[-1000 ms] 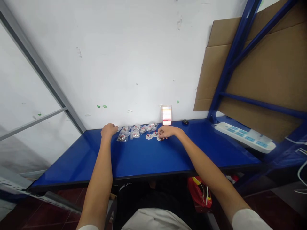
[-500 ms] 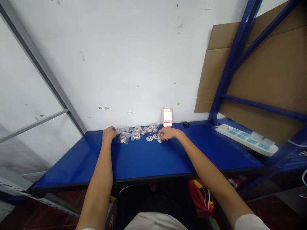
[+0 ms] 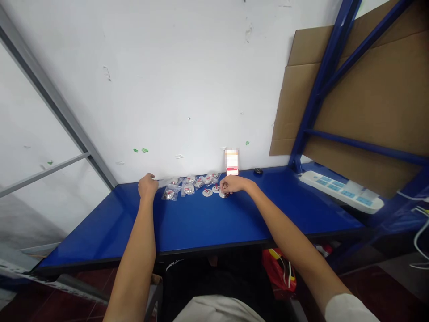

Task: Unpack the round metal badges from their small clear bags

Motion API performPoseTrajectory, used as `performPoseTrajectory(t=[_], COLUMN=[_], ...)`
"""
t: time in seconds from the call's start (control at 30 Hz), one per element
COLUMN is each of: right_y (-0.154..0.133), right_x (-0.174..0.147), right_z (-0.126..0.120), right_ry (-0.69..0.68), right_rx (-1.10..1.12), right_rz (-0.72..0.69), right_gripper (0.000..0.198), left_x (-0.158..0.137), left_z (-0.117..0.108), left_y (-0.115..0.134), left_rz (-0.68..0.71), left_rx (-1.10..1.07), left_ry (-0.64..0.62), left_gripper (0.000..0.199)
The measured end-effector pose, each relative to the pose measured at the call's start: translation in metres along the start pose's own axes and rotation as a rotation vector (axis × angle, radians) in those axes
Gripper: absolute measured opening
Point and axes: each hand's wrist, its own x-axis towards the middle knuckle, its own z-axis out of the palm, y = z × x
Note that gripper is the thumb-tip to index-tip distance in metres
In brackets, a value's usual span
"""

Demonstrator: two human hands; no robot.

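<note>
My left hand [image 3: 148, 186] is closed at the left end of the row, its fingertips at the edge of a clear plastic bag [image 3: 162, 183]; its grip is partly hidden. My right hand [image 3: 232, 184] pinches a round, pale disc [image 3: 223, 195] that lies on the table, with its fingers over the disc's middle. Just left of it are two similar loose discs, one white disc with a red piece on top [image 3: 207, 192] and another disc [image 3: 216, 189]. Between my hands lie several shiny round pieces in clear bags [image 3: 189, 189], each with a red mark.
The blue table [image 3: 201, 228] meets a white wall [image 3: 187, 89]. A phone-like card with a blurred screen [image 3: 232, 162] leans on the wall. A small black object [image 3: 258, 171] lies behind my right arm. At right are a white power strip [image 3: 340, 191], a blue frame [image 3: 310, 103] and cardboard [image 3: 372, 94].
My left hand has moved slightly left, with the clear plastic edge following. My right hand stays at the same disc, of which more now shows. The whole view has shifted a little.
</note>
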Motion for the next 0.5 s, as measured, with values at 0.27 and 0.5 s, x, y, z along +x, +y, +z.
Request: performPoseTrajectory(t=[0.27,0.5], right_y=[0.006,0.000], right_x=[0.000,-0.003], right_z=[-0.004,-0.004], right_ry=[0.033,0.085], right_rx=[-0.050,-0.079], right_rz=[0.024,0.025], right_gripper=[0.015,0.016], left_x=[-0.009,-0.039], left_z=[-0.012,-0.006], left_y=[0.015,0.082], left_rz=[0.106,0.665], left_rx=[0.039,-0.253], left_ry=[0.127,-0.373], left_gripper=[0.039,0.030])
